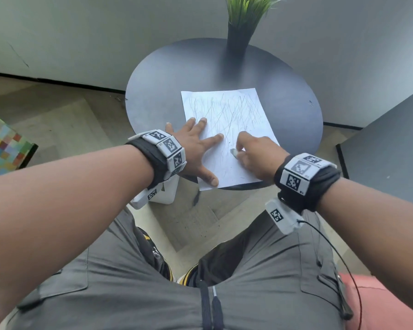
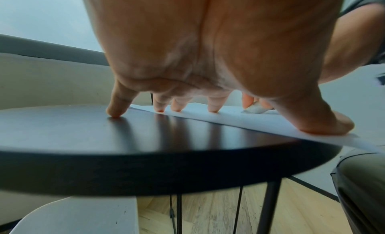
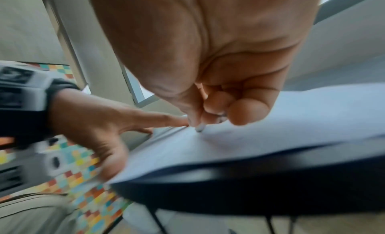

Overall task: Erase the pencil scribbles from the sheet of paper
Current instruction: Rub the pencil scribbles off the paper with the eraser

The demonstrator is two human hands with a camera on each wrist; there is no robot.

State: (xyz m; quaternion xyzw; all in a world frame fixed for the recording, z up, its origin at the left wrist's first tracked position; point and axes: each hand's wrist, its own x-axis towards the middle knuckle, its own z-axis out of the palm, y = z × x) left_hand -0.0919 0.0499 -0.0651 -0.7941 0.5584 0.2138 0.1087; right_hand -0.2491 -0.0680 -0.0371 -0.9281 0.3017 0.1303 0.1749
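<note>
While the left hand (image 1: 196, 144) pins the sheet (image 1: 227, 120), the right hand (image 1: 255, 153) presses an eraser (image 1: 234, 152).

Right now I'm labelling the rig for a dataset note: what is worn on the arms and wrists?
Both forearms are bare, no sleeves. The left wrist and right wrist each carry a black strap ringed with white blocks bearing black square-patterned markers, plus a white camera unit underneath. A thin black cable trails from the right one.

Left hand (image 1: 196, 148) lies flat with fingers spread, thumb out. Right hand (image 1: 255, 156) is curled, fingertips pinching, beside the left thumb.
</note>
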